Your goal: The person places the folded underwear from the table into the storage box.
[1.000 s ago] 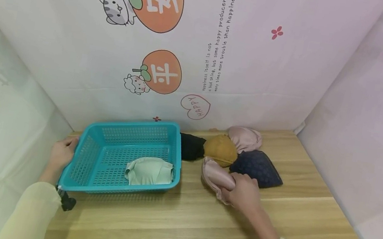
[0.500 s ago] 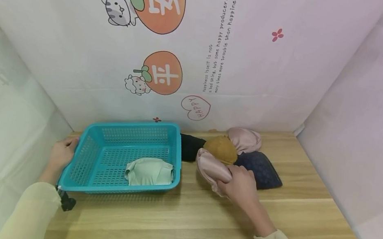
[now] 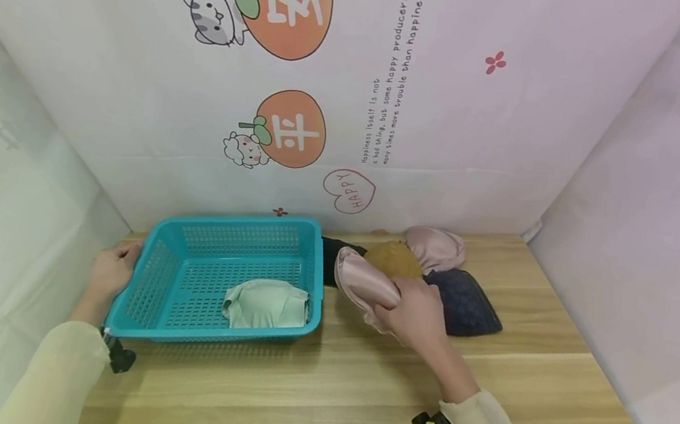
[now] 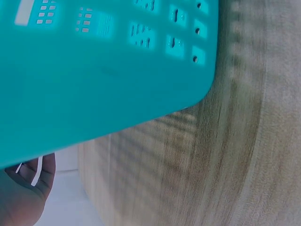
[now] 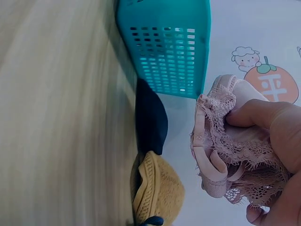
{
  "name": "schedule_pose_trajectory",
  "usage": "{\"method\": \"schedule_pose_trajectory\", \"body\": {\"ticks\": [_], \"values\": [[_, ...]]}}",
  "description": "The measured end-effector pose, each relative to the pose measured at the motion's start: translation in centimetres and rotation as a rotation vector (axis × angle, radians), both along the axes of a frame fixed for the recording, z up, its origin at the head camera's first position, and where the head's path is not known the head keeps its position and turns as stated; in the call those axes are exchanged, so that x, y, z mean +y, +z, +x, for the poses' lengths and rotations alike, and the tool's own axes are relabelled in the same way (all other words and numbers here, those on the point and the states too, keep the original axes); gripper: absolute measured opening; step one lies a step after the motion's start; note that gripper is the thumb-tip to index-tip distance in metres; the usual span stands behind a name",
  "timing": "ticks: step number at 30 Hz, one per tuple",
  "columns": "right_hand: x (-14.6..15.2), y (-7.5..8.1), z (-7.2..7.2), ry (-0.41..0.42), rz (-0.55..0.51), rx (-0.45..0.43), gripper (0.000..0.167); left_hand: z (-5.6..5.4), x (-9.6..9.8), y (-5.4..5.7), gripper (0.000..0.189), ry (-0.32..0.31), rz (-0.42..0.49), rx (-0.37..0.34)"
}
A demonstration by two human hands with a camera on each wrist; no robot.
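Note:
My left hand (image 3: 112, 272) grips the left rim of a turquoise plastic basket (image 3: 317, 274); in the left wrist view the fingers (image 4: 46, 172) bend round its edge. Inside, toward the right front, lies a folded pale green garment (image 3: 267, 305). Just right of the basket, my right hand (image 3: 419, 318) pinches a folded pink bra (image 3: 366, 280) between thumb and fingers. Up close in the right wrist view, the bra (image 5: 214, 136) shows lace trim and a strap, held above the tabletop. The basket's perforated wall (image 5: 167, 56) stands beyond it.
Behind the right hand, a black garment (image 3: 331, 258), a mustard bra (image 3: 394, 258), another pink garment (image 3: 436, 248) and a navy one (image 3: 464, 307) lie along the back of the wooden table (image 3: 297, 411). Printed cloth walls (image 3: 447, 111) enclose the back and sides.
My right hand has carried the pink bra left and slightly toward the back, closer to the basket; it now overlaps the black garment. The left hand and basket have stayed put.

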State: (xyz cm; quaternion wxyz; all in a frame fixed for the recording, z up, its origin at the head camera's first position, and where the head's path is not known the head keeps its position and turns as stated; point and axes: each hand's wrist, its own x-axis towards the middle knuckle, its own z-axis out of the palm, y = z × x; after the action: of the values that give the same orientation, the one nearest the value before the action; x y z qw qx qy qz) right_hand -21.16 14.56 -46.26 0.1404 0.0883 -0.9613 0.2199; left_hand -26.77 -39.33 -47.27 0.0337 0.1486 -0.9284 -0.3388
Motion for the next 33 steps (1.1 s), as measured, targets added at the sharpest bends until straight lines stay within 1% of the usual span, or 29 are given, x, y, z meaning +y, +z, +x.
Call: {"method": "schedule_pose_trajectory", "body": {"ticks": [3,10,15,22,27,33], "values": [[-0.4,0.3,-0.3,0.005,0.002,-0.003,0.034,0.0,0.1,0.1,0.062,0.005,0.0,-0.004],[-1.1,0.9,-0.7,0.03,0.006,0.038,0.037,-0.3,0.3,0.2,0.063,0.006,-0.025,-0.013],[-1.4,1.3,-0.9,0.036,0.004,0.033,0.038,-0.3,0.3,0.2,0.062,0.003,-0.026,-0.004],[-1.8,1.9,-1.1,0.061,-0.001,0.061,0.029,-0.2,0.1,0.2,0.063,-0.01,-0.034,-0.004],[-2.2,2.2,-1.3,0.065,0.007,0.067,0.029,-0.2,0.0,0.0,0.063,-0.007,-0.03,0.009],[-2.7,2.5,-1.7,0.071,0.022,0.063,0.028,0.0,0.1,0.1,0.061,-0.004,-0.014,0.01]]}}
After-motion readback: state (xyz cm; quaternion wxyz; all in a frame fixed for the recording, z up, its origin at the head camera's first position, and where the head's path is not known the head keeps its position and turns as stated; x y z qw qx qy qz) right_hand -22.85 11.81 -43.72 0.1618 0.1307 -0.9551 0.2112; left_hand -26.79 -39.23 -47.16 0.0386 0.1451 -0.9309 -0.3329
